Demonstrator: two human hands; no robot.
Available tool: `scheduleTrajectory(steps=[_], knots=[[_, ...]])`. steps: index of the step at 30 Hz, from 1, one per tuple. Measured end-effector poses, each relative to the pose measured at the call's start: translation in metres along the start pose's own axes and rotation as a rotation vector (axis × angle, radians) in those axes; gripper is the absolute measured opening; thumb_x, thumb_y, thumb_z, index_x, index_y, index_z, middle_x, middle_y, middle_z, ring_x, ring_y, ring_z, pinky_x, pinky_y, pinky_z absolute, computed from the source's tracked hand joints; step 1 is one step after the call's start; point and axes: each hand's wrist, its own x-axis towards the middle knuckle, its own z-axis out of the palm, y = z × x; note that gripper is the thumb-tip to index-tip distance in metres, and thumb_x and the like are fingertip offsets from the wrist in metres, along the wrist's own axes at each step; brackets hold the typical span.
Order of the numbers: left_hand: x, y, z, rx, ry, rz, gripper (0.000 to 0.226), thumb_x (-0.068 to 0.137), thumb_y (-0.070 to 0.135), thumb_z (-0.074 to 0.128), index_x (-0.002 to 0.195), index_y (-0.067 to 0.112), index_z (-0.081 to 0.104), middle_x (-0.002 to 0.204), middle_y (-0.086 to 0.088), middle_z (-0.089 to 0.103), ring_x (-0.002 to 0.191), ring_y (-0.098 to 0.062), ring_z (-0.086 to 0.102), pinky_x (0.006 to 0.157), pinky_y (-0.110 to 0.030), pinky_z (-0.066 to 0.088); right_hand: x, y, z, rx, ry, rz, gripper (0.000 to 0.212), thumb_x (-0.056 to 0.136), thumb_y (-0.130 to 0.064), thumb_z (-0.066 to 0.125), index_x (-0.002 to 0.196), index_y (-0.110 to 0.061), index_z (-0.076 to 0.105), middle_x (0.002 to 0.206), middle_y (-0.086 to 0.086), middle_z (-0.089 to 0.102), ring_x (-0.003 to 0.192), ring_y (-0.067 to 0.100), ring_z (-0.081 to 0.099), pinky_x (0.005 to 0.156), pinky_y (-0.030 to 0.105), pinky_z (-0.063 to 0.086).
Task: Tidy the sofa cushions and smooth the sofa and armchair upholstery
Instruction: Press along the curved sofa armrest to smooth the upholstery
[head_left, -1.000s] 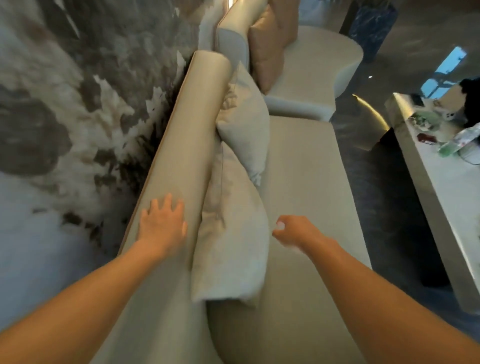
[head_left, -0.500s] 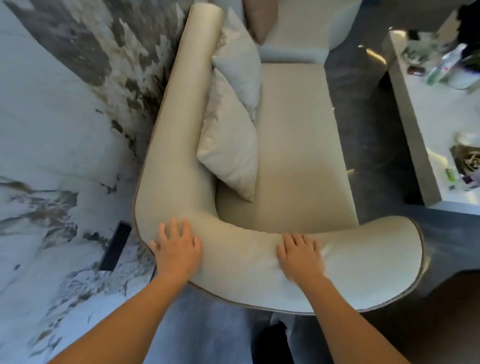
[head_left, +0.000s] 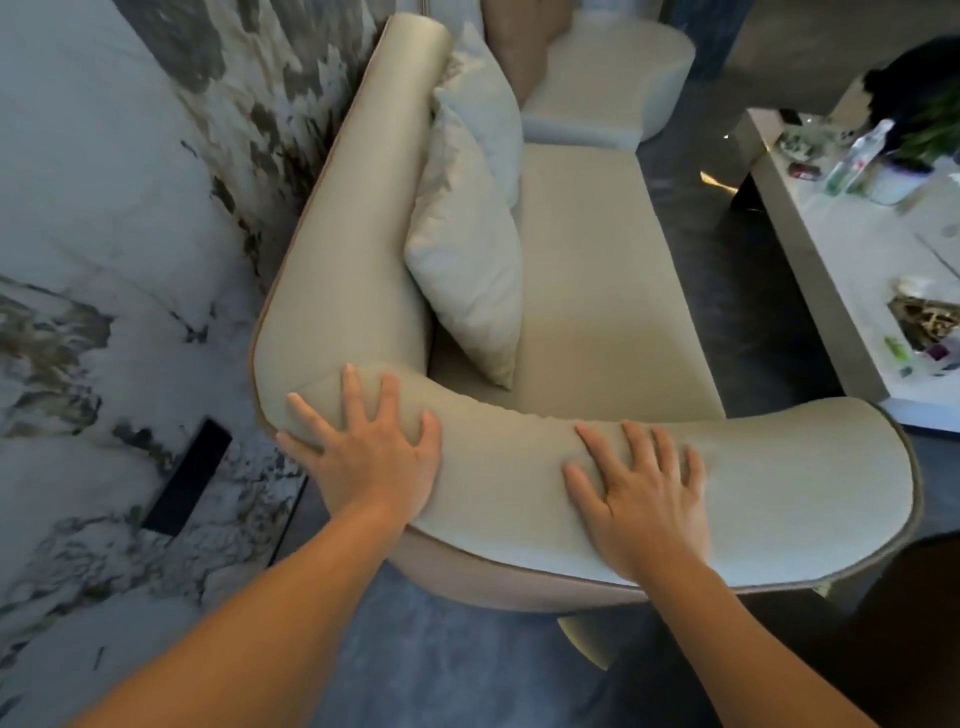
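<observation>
The sofa (head_left: 587, 291) was done in a smooth cream fabric, with a fat rounded back and a curved armrest (head_left: 519, 467) edged in thin brown piping. Two soft, wrinkly off-white cushions (head_left: 467, 260) were propped against the sofa's back, one overlapping the other, the nearer one tilted with a corner down on the seat. A tan cushion (head_left: 514, 47) could be seen at the sofa's far end, next to a rounded pale seat section (head_left: 608, 78).

Behind the sofa's back, a glossy marble-look wall (head_left: 104, 260) with grey and brown veining was seen. The floor (head_left: 727, 291) in front of the sofa was dark and shiny. Past that strip of floor, a pale low table (head_left: 841, 249) was cluttered with a clear bottle (head_left: 857, 156) and small bits too blurry to make out.

The left hand (head_left: 363, 452) was laid flat on the armrest where it bends into the sofa's back, fingers fanned wide, nothing gripped. The right hand (head_left: 644, 488) was pressed palm-down further along the armrest, fingers spread too, with the fabric dented slightly around it.
</observation>
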Motion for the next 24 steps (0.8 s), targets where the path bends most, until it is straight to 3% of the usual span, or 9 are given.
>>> scheduleTrajectory(steps=[8,12,24], knots=[[0.014,0.001,0.007,-0.078,0.086,0.022,0.077,0.075,0.076,0.009,0.144,0.048,0.032,0.165,0.006,0.013,0.144,-0.05,-0.008,0.108,-0.075,-0.004,0.005,0.002,0.01,0.026,0.175,-0.041,0.075,0.078,-0.078,0.001,0.143,-0.054,0.029,0.148,-0.002,0.044,0.139,0.024,0.032,0.115,0.05,0.02],[0.02,0.003,0.005,-0.042,0.081,0.023,0.077,0.075,0.076,0.007,0.144,0.049,0.03,0.165,0.005,0.012,0.143,-0.051,-0.008,0.107,-0.076,-0.003,0.013,-0.001,0.004,0.022,0.126,-0.057,0.075,0.08,-0.078,0.001,0.145,-0.053,0.027,0.151,-0.002,0.041,0.142,0.025,0.03,0.116,0.05,0.019],[0.065,0.015,0.004,-0.067,0.118,0.042,0.073,0.078,0.073,0.011,0.143,0.048,0.034,0.164,0.005,0.014,0.143,-0.051,-0.007,0.107,-0.075,-0.003,0.055,-0.017,-0.002,0.053,0.192,-0.045,0.079,0.077,-0.076,0.001,0.142,-0.049,0.037,0.144,-0.005,0.049,0.133,0.023,0.038,0.108,0.047,0.025]])
